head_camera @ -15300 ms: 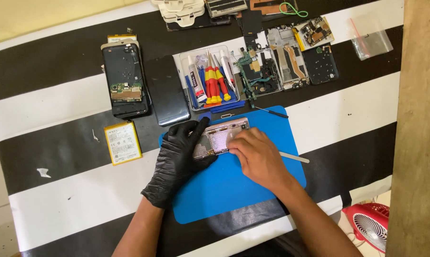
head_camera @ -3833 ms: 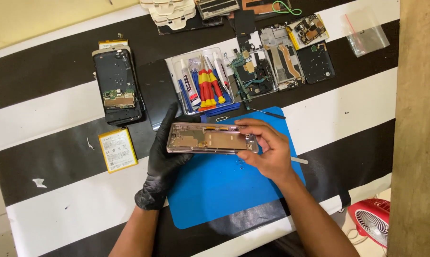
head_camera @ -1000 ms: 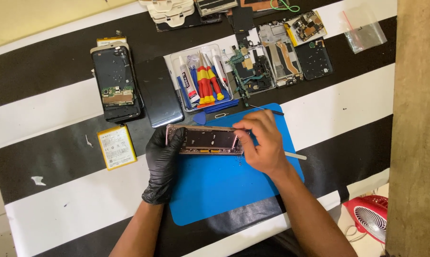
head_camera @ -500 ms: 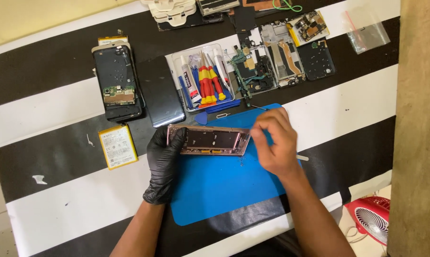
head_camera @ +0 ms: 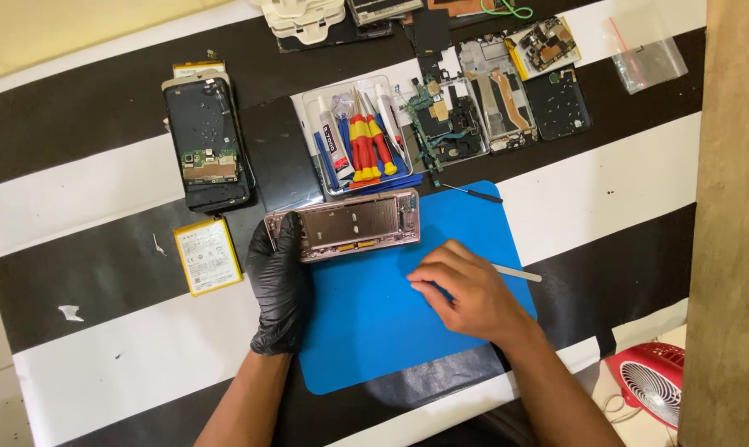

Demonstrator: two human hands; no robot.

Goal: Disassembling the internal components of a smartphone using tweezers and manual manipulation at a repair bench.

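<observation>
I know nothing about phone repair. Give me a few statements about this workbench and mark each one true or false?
1. The black-gloved left hand grips the left end of the pinkish metal phone frame. True.
2. The bare right hand holds the phone frame's right end. False: it rests on the blue work mat, apart from the frame.
3. A yellow flat battery lies left of the gloved hand. True.
4. The clear plastic tray of red-handled screwdrivers sits below the mat. False: it sits above it, farther from the person.
5. A red small fan shows at the lower right. True.
</observation>
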